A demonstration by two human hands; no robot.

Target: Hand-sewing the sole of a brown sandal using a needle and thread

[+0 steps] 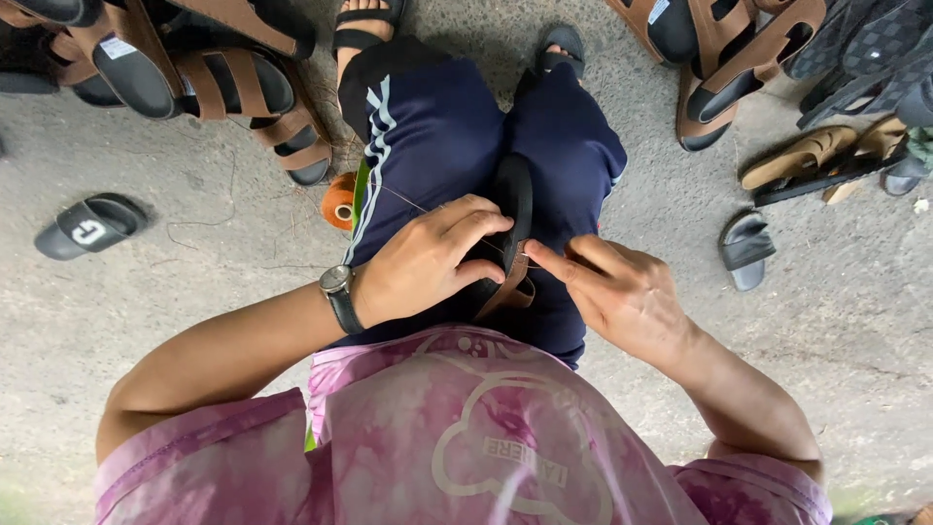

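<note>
The grey, rough concrete floor carries everything here. At upper left lies a heap of brown-strapped sandals with black soles; below it, apart, sits a single black rubber slide sandal. An orange spool of thread rests on the floor beside the seated person's leg. At upper right is another pile of brown strapped sandals, then a pair of tan flat slippers, and nearer, alone, a small grey slide sandal. Thin loose threads trail across the concrete.
</note>
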